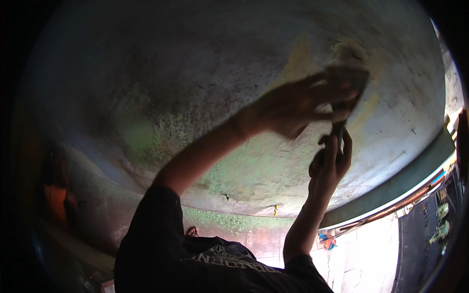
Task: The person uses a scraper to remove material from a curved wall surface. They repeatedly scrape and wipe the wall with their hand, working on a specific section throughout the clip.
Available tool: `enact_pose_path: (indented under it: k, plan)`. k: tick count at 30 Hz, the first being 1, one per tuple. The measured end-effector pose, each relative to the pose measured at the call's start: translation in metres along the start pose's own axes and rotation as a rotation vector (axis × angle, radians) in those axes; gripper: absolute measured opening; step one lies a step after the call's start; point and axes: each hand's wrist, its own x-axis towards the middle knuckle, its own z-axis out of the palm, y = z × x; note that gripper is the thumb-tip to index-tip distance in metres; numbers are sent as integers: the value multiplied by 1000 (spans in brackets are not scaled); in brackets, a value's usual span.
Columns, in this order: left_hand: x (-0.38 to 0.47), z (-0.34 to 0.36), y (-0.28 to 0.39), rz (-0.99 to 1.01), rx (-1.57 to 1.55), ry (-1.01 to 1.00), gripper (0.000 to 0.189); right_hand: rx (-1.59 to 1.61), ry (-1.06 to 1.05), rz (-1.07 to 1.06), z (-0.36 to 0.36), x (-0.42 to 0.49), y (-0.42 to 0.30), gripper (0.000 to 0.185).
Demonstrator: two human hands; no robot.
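Before me a weathered painted wall [205, 80] fills most of the view, bent by the lens. My left hand [293, 106] reaches across to the right, fingers spread over a dark flat-bladed tool [361, 77] near the wall; both are blurred. Below it, my right hand [329, 157] grips a narrow dark part, perhaps the tool's handle. Whether blade and handle are one piece is hard to tell. Around the tool run yellowish patches [300, 56], with a rough damaged spot [351, 53] just above it.
A yellow tap [276, 210] sticks out low on the wall. A bare foot [192, 231] stands on the paving [256, 238]. An orange object [55, 205] is at the left, and a blue and orange bundle [327, 241] lies at the lower right, near a dark gate [417, 241].
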Motion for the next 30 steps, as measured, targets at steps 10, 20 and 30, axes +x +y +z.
enact_pose_path:
  k: [10, 20, 30]
  plan:
    - [-522, -57, 422, -1902, 307, -661, 51, -1072, -186, -48, -38, -67, 216, 64]
    - [-460, -231, 813, -2398, 248, -1281, 21, -824, -107, -69, -67, -127, 216, 72]
    - [-473, -95, 472, -1861, 463, -608, 38, -10, -81, 65, -80, -85, 93, 60]
